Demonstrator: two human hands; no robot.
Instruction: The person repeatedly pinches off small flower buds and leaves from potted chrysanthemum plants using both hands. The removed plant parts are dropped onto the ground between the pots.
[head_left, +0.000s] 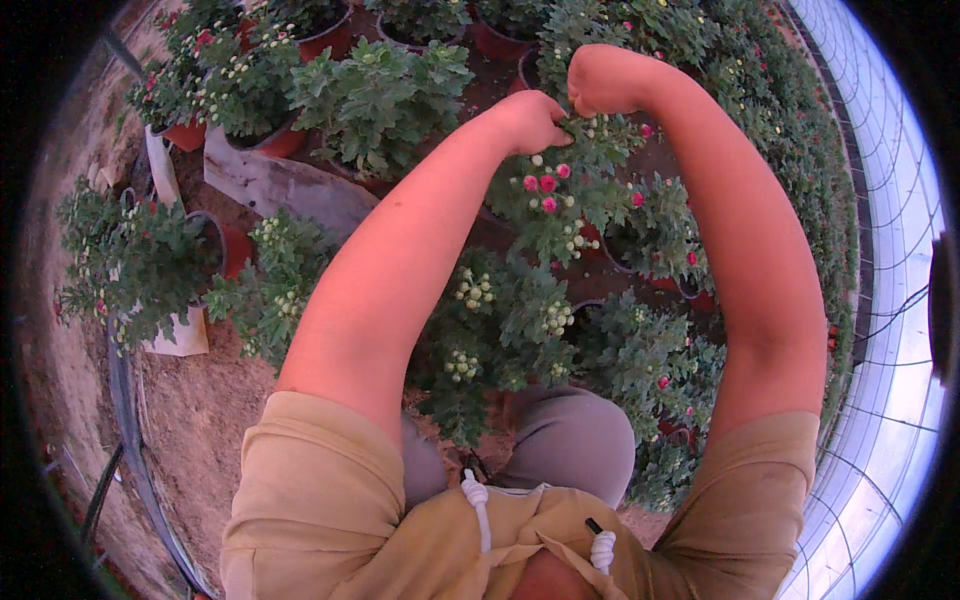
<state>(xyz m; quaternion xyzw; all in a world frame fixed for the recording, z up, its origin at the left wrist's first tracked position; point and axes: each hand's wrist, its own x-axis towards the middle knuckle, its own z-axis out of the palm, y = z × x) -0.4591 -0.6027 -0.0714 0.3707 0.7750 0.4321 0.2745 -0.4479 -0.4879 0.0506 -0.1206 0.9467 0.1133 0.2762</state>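
Both arms reach forward over potted chrysanthemums. My left hand (536, 121) is at the leaves and buds of a flowering plant, thumb and fingertips close together; whether something is pinched between them is too small to tell. Just to its right and a little farther forward, my right hand (600, 81) is curled with its fingers bent down beside pale buds (598, 124) of the same growth. Its fingertips are partly hidden. The two hands are near each other but apart. Below them are pink chrysanthemum blooms (547, 183) and a cluster of green-white buds (581, 241).
Close in front of my knees stand more budding plants (472, 289). On the left, a red plastic pot (234, 247) lies tilted near a pale board (277, 180). A black hose (127, 405) runs along the soil. Dense plant rows line the right, beside a translucent greenhouse wall (900, 300).
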